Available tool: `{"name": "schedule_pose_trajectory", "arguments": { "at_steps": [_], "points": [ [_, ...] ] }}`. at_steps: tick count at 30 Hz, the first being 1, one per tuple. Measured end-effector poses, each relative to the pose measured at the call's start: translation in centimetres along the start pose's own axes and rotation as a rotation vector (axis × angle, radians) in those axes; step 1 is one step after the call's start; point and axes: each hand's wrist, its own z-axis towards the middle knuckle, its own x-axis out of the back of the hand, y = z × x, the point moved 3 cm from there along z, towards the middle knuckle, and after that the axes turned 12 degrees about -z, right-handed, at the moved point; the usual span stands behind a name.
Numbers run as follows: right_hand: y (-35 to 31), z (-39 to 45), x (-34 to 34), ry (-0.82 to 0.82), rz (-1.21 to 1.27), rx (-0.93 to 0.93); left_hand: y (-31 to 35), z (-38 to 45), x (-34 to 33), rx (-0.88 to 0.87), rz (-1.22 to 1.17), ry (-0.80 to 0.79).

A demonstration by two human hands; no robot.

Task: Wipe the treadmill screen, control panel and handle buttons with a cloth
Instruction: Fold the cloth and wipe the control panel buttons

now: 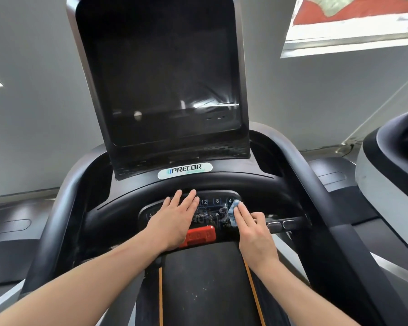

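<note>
Blue cloth (234, 211) lies on the control panel (212, 209), at 3 o'clock of the "12" key. Right hand (254, 234) presses it flat, fingers straight together. Left hand (174, 220) rests spread on the panel. Cloth looks soft, light (bunches easily); best held under flat fingertips.

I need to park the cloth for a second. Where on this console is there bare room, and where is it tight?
Free: the recessed side pocket right of the screen, and the dark ledge under the Precor badge. Crowded: the control panel, where the left hand lies flat and the right hand presses the cloth beside the red stop button.
</note>
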Motion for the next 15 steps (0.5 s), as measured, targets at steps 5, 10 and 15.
{"name": "schedule_pose_trajectory", "arguments": {
  "at_steps": [5, 10, 15],
  "points": [
    [-0.4, 4.7, 0.7, -0.020, 0.004, -0.022, 0.0, 0.2, 0.1, -0.003, -0.025, -0.013],
    [-0.9, -0.6, 0.3, -0.041, -0.132, 0.090, -0.1, 0.0, 0.0, 0.009, -0.038, -0.023],
    [-1.4, 2.9, 0.3, -0.048, -0.137, -0.004, -0.3, 0.0, -0.1, -0.005, -0.029, -0.008]
  ]
}}
